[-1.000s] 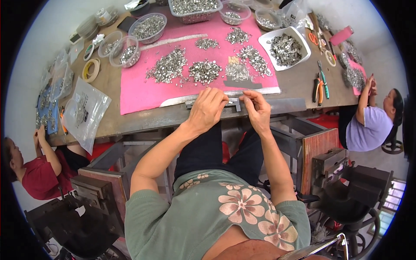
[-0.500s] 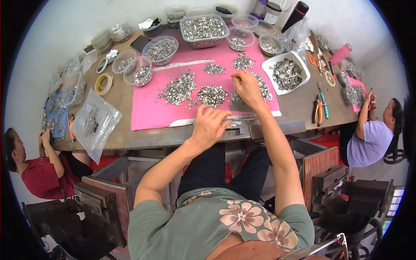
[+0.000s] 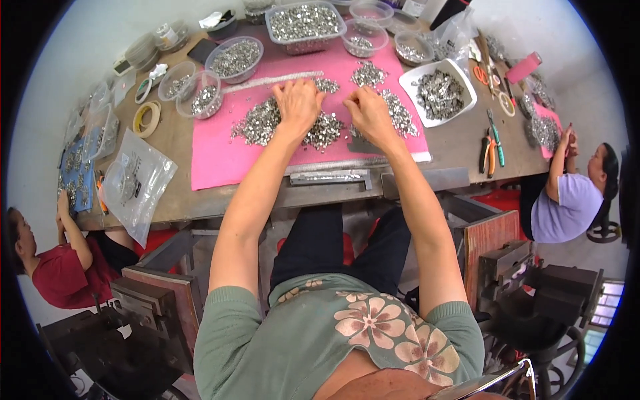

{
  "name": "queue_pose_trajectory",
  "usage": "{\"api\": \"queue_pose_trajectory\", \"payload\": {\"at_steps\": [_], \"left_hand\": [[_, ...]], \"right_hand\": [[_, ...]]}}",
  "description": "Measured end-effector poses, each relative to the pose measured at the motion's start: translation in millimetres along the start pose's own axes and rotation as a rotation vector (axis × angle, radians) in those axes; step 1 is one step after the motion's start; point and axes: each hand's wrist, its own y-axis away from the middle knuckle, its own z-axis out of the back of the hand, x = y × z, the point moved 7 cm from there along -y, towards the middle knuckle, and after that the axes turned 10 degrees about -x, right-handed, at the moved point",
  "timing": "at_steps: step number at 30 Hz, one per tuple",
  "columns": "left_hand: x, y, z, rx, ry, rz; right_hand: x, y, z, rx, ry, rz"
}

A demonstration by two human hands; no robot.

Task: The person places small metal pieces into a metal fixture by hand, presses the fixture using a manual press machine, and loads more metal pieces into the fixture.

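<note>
Small shiny metal pieces lie in heaps on a pink cloth (image 3: 220,160). My left hand (image 3: 298,105) is over the far side of the left heap (image 3: 257,127), its fingers bent forward and slightly apart; the fingertips are partly hidden. Just right of it lies a middle heap (image 3: 325,130). My right hand (image 3: 371,115) is beside the right heap (image 3: 401,115), thumb and fingers pinched together. Whatever that pinch holds is too small to make out. A flat dark grey piece (image 3: 365,146) rests on the cloth below this hand.
Behind the cloth stand a full clear tub (image 3: 307,47) and several round bowls. A white dish (image 3: 460,110) of metal pieces is at right, near pliers (image 3: 493,150). Tape rolls (image 3: 147,120) and a plastic bag (image 3: 150,180) lie left. Co-workers sit at both sides.
My left hand has moved away from me and left, from the table's front edge onto the heaps. My right hand has shifted slightly left. The view has tilted a little.
</note>
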Motion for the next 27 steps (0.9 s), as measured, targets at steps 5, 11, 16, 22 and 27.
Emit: {"api": "queue_pose_trajectory", "payload": {"at_steps": [5,11,16,22,27], "left_hand": [[-4,-3,-7,0.029,0.050,-0.010],[-16,-4,6,-0.005,0.192,-0.055],[-60,25,44,0.088,0.306,-0.214],[-76,67,62,0.219,0.301,-0.370],[-75,74,57,0.259,0.330,-0.360]], "right_hand": [[34,72,46,0.129,-0.226,-0.193],[55,112,49,0.113,-0.318,-0.143],[59,117,48,0.039,-0.243,-0.072],[67,116,50,-0.003,-0.168,0.025],[82,116,53,-0.017,-0.032,0.146]]}}
